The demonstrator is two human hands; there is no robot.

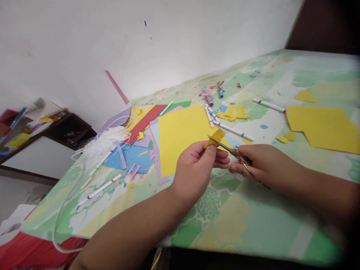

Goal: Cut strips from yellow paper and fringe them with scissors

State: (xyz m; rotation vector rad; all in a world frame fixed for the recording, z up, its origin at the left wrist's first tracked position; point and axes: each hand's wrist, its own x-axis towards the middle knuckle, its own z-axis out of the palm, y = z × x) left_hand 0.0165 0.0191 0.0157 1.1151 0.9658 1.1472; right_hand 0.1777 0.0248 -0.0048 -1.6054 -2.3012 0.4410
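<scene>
My left hand (pixel 201 161) pinches a small yellow paper strip (pixel 215 138) between thumb and fingers; its upper edge is cut into a fringe. My right hand (pixel 258 159) is closed around the gold handles of a pair of scissors (pixel 232 150). The blades point left and lie across the strip, close to my left thumb. Behind my left hand lies a large yellow sheet (pixel 180 131) on top of other coloured sheets. Beyond the strip, several fringed yellow pieces (pixel 232 113) rest on the tablecloth.
White markers (pixel 233 130) lie about the green patterned tablecloth (pixel 225 225). A cut yellow sheet (pixel 323 127) is at the right. Tangled white string (pixel 105 142), a blue paper (pixel 131 159) and a red strip (pixel 147 122) lie left. Small paper rolls (pixel 209 99) stand near the wall.
</scene>
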